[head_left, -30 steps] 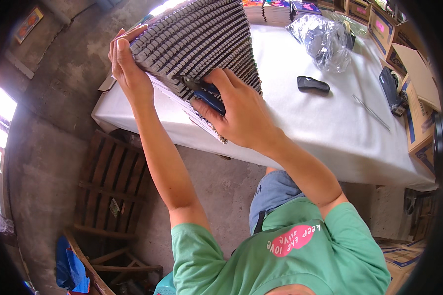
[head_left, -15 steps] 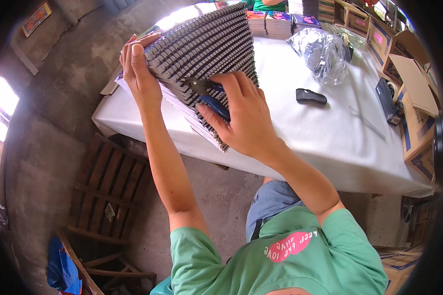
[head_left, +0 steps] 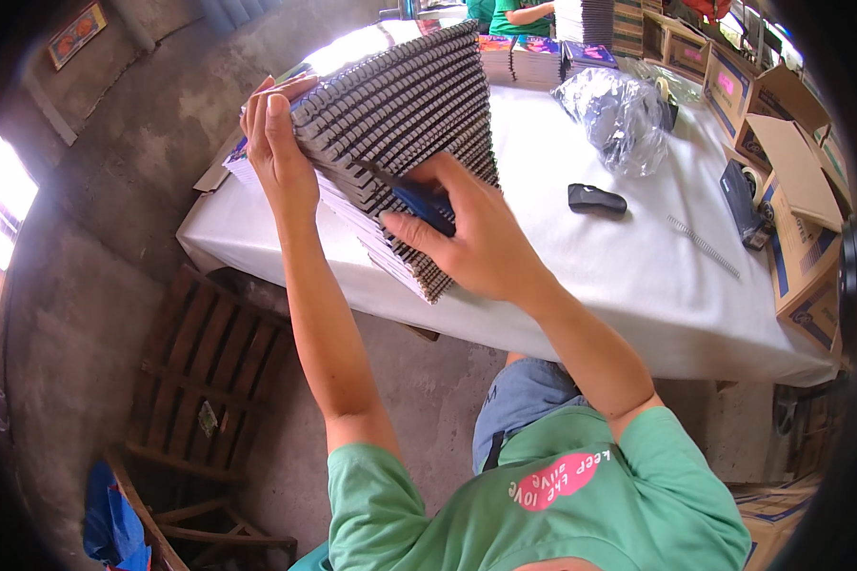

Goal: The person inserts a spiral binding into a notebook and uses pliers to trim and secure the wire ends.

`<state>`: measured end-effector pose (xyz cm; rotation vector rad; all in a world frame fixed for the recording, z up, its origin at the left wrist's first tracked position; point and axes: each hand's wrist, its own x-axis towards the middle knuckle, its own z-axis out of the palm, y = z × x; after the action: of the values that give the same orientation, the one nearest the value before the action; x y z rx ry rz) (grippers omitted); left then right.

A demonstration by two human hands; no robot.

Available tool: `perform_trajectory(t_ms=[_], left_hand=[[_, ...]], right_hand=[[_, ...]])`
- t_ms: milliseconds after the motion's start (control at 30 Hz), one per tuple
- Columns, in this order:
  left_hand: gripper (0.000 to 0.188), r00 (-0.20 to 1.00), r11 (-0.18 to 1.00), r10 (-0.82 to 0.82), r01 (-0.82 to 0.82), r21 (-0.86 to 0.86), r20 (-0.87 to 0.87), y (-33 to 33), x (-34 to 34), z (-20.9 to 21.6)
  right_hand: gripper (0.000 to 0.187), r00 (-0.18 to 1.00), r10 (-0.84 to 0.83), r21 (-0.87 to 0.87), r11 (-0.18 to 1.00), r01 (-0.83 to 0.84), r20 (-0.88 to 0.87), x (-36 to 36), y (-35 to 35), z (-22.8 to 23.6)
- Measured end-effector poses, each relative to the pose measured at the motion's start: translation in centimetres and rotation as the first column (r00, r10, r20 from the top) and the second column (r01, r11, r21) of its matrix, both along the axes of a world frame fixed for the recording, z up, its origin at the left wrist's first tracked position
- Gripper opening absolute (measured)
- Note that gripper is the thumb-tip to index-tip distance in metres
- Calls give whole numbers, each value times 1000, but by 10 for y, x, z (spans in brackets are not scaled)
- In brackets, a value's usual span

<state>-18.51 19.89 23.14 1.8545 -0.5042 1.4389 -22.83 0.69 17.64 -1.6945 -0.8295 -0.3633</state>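
Note:
A tall stack of spiral-bound books (head_left: 405, 90) stands at the table's near left, its grey and black coil bindings turned toward me. My left hand (head_left: 281, 143) rests against the stack's upper left corner, fingers stretched out over the top. In my right hand (head_left: 471, 228) is a pair of blue-handled cutting pliers (head_left: 419, 205), held against the bindings. The pliers' jaws are smeared by motion near the left ends of the coils, so whether they grip a wire cannot be made out.
On the white-covered table (head_left: 552, 276) lie a small black object (head_left: 597, 199), a loose wire coil (head_left: 703, 246) and a crumpled clear plastic bag (head_left: 619, 119). Open cardboard boxes (head_left: 795, 238) line the right edge. A person in green (head_left: 524, 17) sits beyond more book stacks (head_left: 533, 59).
My right hand and the pliers have shifted slightly down and right, with the pliers now blurred. My left hand stays at the stack's corner. The view has shifted slightly.

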Motion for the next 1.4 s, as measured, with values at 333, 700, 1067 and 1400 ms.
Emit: perform_trajectory(t_ms=[333,700,1067,1400], left_hand=[[50,998,1000,18,-18,-1,60,-2,3,1],[47,997,1000,9,-9,5,74,-2,3,1],[47,997,1000,13,-14,13,78,-1,2,0],[45,996,1000,8,-9,5,92,-2,2,1]], right_hand=[[36,908,-252,-61,956,288,335,2,12,4],[40,979,-115,33,993,111,169,5,5,3],[33,894,-246,-16,962,271,375,3,16,10],[32,867,-283,118,959,257,410,6,7,11]])
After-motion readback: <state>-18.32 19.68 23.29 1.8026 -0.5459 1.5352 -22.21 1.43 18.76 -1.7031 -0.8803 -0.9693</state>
